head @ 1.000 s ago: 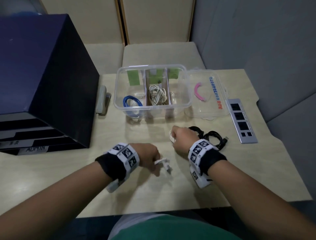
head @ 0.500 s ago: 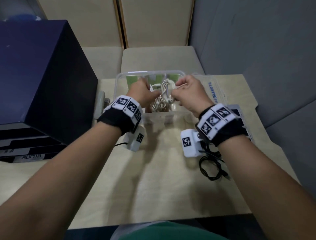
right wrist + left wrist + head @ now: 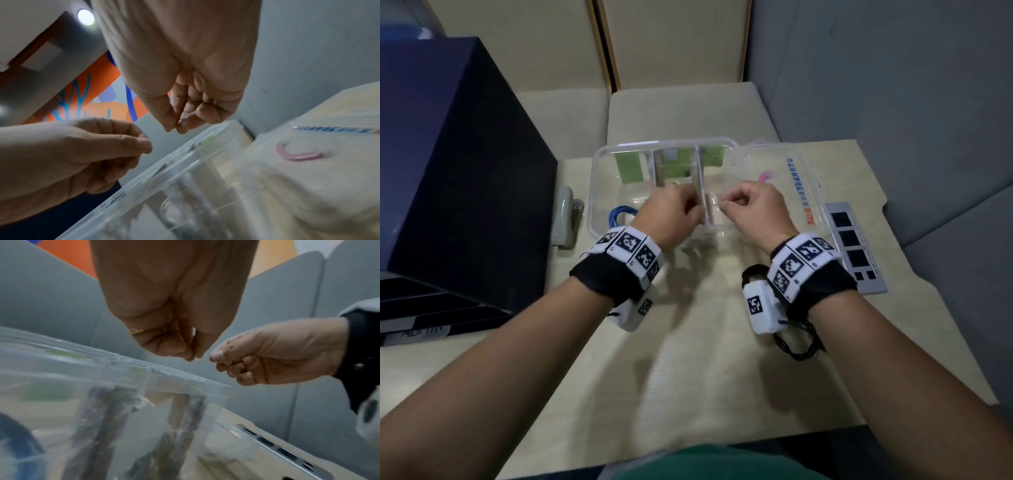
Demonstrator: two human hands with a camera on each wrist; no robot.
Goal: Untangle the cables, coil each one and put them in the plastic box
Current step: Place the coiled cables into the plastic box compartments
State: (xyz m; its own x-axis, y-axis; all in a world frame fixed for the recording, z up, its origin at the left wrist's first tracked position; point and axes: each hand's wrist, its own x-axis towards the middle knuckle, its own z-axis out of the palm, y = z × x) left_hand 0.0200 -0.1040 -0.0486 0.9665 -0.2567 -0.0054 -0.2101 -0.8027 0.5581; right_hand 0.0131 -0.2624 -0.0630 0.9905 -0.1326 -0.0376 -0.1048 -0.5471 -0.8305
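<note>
Both hands hover over the clear plastic box at the back of the table. My left hand is above the middle divider and my right hand above the right compartment. Each has its fingers curled, thumb against forefinger. The wrist views show no cable in my left hand or my right hand. A blue cable lies coiled in the left compartment. A pale white coil shows blurred through the box wall. A black cable lies on the table under my right wrist.
The box lid lies open to the right, its pink handle showing. A grey strip with black squares lies further right. A stapler and a large dark blue box stand on the left.
Both hands carried the white cable from the table up over the box. It has left their fingers and no longer hangs between them. The view has tilted forward.
</note>
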